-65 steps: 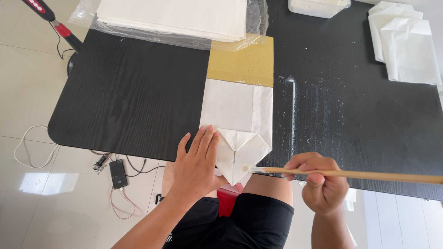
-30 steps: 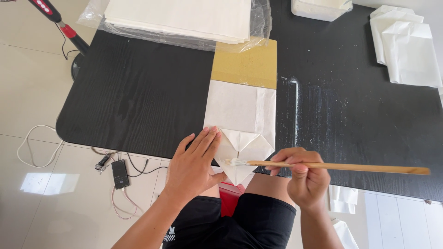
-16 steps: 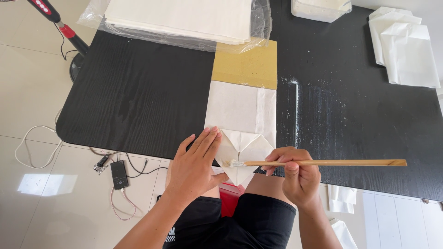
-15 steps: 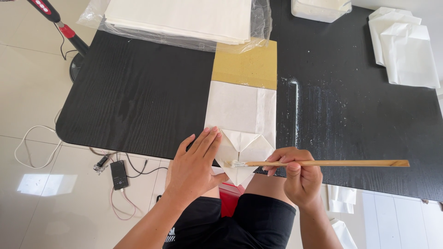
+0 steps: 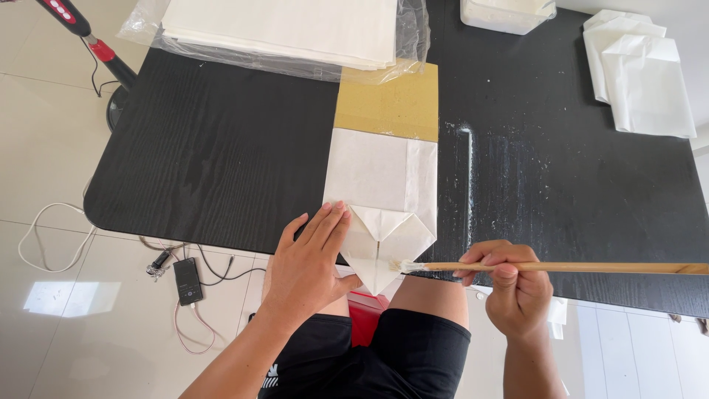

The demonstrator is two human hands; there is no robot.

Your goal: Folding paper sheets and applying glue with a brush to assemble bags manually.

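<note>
Seen from above, a black wood-grain table (image 5: 221, 148) fills our view, with a clear-wrapped stack of white sheets (image 5: 288, 29) at its far edge and a pile of 3 or so folded white bags (image 5: 639, 70) at the far right corner. A tan cardboard panel (image 5: 391, 103) lies under the upper end of the white paper bag with folded triangular bottom flaps (image 5: 380, 192), which rests flat at the near table edge — its point overhanging toward our lap.

We judge the step in hand to be pasting that folded bottom. Our left hand (image 5: 310, 262) lies open, fingers spread, pressing the bag's left side. Our right hand (image 5: 513, 284) is clenched around a long slender wooden-handled brush (image 5: 576, 267), whose pale bristle tip touches the right lower flap. The flaps look crisp, meeting at a centre seam. Dried white smears (image 5: 473, 177) streak the table just beside the bag.

The next move calls for a steady stroke along the flap edge — the left hand keeping the paper from sliding.
</note>
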